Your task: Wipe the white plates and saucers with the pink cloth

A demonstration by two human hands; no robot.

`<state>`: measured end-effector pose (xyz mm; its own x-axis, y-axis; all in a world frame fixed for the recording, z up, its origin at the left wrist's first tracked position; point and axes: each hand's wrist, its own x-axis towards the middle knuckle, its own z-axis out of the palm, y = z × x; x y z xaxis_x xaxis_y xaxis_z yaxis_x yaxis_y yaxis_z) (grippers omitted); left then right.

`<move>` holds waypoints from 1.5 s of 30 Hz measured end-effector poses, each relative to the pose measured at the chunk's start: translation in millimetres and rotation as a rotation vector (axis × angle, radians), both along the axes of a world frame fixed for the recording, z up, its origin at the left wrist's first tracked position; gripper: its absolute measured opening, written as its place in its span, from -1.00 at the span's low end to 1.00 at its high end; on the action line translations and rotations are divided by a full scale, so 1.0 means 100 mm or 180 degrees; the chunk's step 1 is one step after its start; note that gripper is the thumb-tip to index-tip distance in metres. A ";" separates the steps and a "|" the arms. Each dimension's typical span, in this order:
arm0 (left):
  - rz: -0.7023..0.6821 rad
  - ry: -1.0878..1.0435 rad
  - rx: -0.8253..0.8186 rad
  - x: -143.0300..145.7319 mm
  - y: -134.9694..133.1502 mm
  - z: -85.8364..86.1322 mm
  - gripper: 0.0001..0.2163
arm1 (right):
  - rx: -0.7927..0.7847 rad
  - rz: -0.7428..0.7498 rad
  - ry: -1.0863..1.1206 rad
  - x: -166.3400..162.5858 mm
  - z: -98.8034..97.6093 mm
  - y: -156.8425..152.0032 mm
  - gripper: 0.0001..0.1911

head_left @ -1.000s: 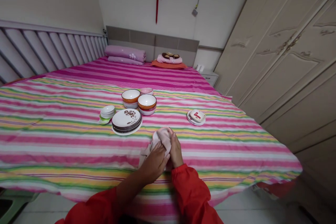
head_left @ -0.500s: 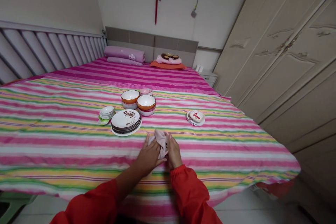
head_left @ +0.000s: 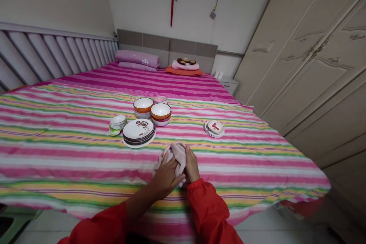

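Observation:
In front of me, my left hand (head_left: pixel 166 175) presses a pale pink cloth (head_left: pixel 179 154) with its fingers bunched into it. My right hand (head_left: pixel 191 164) grips the right edge of a small dish that the cloth almost wholly covers; only a bit of its rim shows, so its exact shape cannot be made out. Both hands are just above the striped sheet (head_left: pixel 240 171). Beyond them, to the left, stands a stack of dark-edged plates (head_left: pixel 138 131). Farther off to the right lie small dishes (head_left: pixel 215 127), the top one with a red mark.
Bowls with orange outsides (head_left: pixel 161 113) stand in stacks behind the plates. Small white bowls (head_left: pixel 118 121) rest on a green dish at their left. Folded bedding (head_left: pixel 137 59) lies by the headboard (head_left: pixel 154 42). A wardrobe (head_left: pixel 309 57) runs along the right side.
My left hand has shifted a little down, and the cloth is spread wider over the dish. The dark pattern seen before beside my right fingers is covered.

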<state>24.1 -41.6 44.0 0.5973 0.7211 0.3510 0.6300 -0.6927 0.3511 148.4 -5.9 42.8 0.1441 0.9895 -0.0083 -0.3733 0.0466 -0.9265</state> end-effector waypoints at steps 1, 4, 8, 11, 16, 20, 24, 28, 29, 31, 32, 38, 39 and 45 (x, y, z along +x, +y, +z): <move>0.0053 0.0006 0.0081 0.02 0.02 -0.02 -0.47 | -0.0005 0.0064 0.0115 -0.02 0.01 -0.01 -0.47; 0.0315 -0.0019 0.0329 0.07 0.12 -0.06 -0.48 | 0.0034 0.0132 0.0420 -0.06 0.01 -0.03 -0.48; 0.0762 0.0000 0.0469 0.11 0.30 -0.05 -0.54 | 0.0070 0.0164 0.0536 -0.10 -0.07 -0.03 -0.54; 0.0905 -0.0075 0.0386 0.08 0.46 -0.05 -0.61 | 0.0125 0.0166 0.0475 -0.11 -0.14 -0.01 -0.55; 0.1108 -0.1080 -0.0220 -0.01 0.57 -0.17 -0.72 | 0.0184 0.0069 0.0247 -0.08 -0.14 0.00 -0.47; 0.1555 -0.2414 -0.0711 0.06 0.47 -0.24 -0.65 | 0.0106 -0.0153 0.0110 -0.11 -0.10 -0.02 -0.47; 0.1961 -0.3172 -0.1270 0.20 0.35 -0.26 -0.65 | 0.0272 -0.0358 -0.0064 -0.15 -0.08 -0.05 -0.51; 0.2054 -0.3310 -0.1558 0.19 0.36 -0.27 -0.65 | 0.0409 -0.0257 -0.0124 -0.14 -0.06 -0.07 -0.50; 0.2071 -0.3283 -0.1538 0.16 0.38 -0.27 -0.66 | 0.0412 -0.0143 -0.0120 -0.12 -0.05 -0.07 -0.51; 0.2042 -0.3090 -0.1369 0.08 0.43 -0.22 -0.67 | 0.0421 0.0127 -0.0168 -0.08 -0.03 -0.06 -0.53; 0.1953 -0.2922 -0.1259 0.04 0.45 -0.18 -0.69 | 0.0420 0.0236 -0.0222 -0.06 -0.01 -0.05 -0.54; 0.1074 -0.1723 -0.1041 -0.09 0.51 0.15 -0.84 | 0.0326 0.0415 -0.0362 0.04 0.12 0.03 -0.54; 0.1018 -0.1604 -0.1045 -0.08 0.51 0.20 -0.87 | 0.0316 0.0433 -0.0410 0.05 0.14 0.04 -0.55; 0.1023 -0.1712 -0.1096 -0.03 0.47 0.20 -0.87 | 0.0290 -0.0105 -0.0660 0.03 0.17 -0.01 -0.55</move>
